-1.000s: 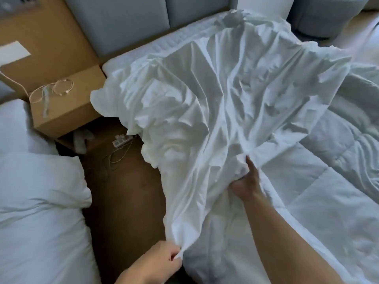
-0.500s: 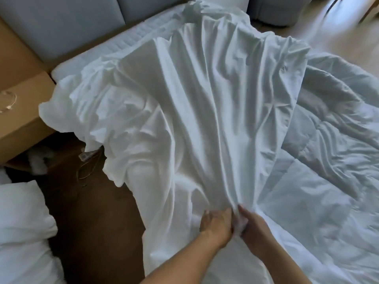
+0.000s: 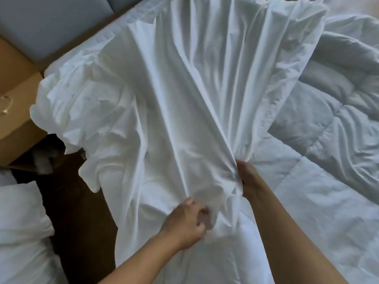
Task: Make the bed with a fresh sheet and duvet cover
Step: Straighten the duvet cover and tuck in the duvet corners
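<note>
Gathering the white sheet [image 3: 174, 109] at frame centre, we clench bunched cloth in our left hand [image 3: 184, 224] and right hand [image 3: 248, 179]; we should find a corner before spreading.

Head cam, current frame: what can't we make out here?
All head view:
1. Right hand: fingers buried in a fold of the white sheet.
2. Left hand: fingertips blurred where it grips the sheet.
3. Sheet's far end: cut off by the top edge.
4. Mattress: mostly covered by the sheet.
5. Thin cord on the brown box: too small, cut by the left edge.
</note>
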